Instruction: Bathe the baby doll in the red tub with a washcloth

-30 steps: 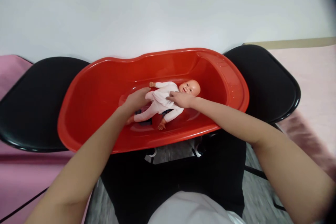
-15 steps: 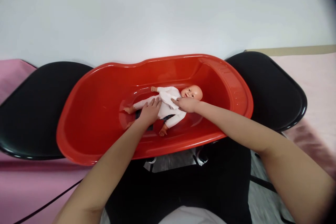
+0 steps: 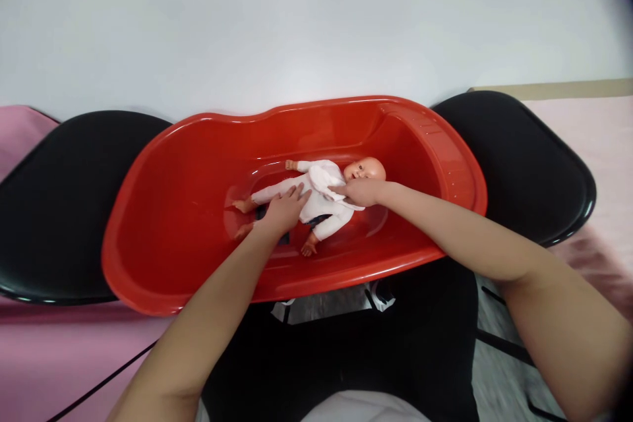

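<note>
Inside red bathtub [image 3: 208,165], doll shirt [image 3: 326,177] is apparently lifted, pinched by right hand [image 3: 364,191]; steadying by spread, empty left hand [image 3: 285,212] seems needed.

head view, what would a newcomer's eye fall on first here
Most likely the big red tub, bright against the pale wall and set between two black seats, one at each end. Next, the doll lying face up inside it, head toward the right end. Then the left hand resting on its middle and the right hand pinching the white top at its chest.
</note>
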The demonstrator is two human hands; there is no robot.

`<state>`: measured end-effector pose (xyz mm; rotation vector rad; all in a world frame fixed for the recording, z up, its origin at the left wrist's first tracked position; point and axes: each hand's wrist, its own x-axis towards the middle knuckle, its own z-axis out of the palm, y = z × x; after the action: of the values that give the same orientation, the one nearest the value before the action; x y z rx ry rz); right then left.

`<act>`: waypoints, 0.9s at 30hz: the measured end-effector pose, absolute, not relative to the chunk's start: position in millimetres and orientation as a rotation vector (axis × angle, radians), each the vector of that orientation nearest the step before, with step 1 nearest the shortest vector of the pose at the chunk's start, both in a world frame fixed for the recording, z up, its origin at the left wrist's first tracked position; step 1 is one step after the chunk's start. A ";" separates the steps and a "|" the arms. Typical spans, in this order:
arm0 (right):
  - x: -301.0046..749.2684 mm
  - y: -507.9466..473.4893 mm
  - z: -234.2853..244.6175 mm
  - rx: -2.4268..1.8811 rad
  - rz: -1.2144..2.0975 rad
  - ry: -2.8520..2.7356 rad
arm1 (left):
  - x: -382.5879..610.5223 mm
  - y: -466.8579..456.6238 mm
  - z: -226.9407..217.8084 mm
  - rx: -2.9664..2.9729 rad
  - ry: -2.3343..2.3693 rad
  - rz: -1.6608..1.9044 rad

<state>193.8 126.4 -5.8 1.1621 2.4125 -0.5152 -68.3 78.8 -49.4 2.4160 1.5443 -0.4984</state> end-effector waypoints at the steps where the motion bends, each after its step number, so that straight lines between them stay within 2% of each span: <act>1: 195.0 127.5 -8.4 1.130 -0.541 2.433 | -68.7 80.1 -48.3 2.404 1.534 -0.489; 6: 198.4 129.9 -19.6 0.851 -0.746 2.539 | -71.4 86.7 -44.9 2.421 1.491 -0.462; 10: 201.0 133.9 -11.8 0.865 -0.872 2.535 | -73.3 91.9 -42.1 2.437 1.454 -0.513; 15: 204.8 144.6 1.8 1.098 -0.726 2.590 | -75.4 96.9 -39.2 2.419 1.440 -0.541; 20: 203.8 149.4 -0.6 1.114 -0.604 2.623 | -75.5 101.1 -39.4 2.409 1.435 -0.632; 27: 194.1 139.5 -16.0 1.066 -0.662 2.565 | -73.7 99.0 -42.7 2.427 1.434 -0.554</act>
<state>194.1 139.5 -16.0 1.0660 2.5645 -0.6622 -73.7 99.0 -42.7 2.4267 1.4336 -0.5541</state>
